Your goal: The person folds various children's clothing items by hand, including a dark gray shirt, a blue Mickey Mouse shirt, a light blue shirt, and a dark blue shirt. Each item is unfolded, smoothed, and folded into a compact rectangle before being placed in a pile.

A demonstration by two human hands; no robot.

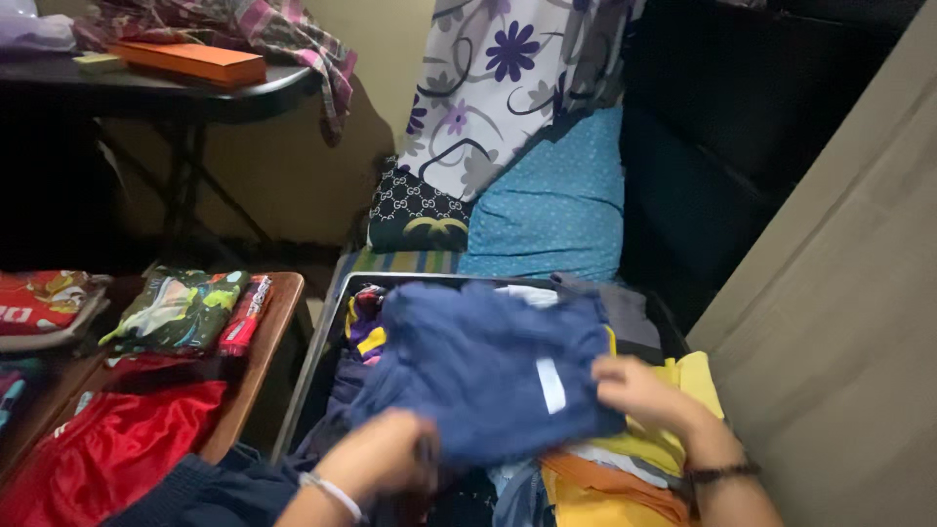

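A blue garment (488,366) with a small white label lies spread over an open suitcase (322,332) packed with clothes. My left hand (386,459) grips its lower left edge; a white band circles that wrist. My right hand (639,395) holds the garment's right edge, just over yellow clothing (683,429); a dark band is on that wrist. Orange fabric (595,473) and purple-and-yellow cloth (366,327) show around the blue garment.
A wooden table (264,361) at left carries a red shiny garment (117,449), a folded multicoloured shirt (176,307) and a red folded one (44,303). Behind are a blue pillow (556,200), a floral pillow (498,88), a dark table with an orange box (190,60), and a beige panel (839,322) at right.
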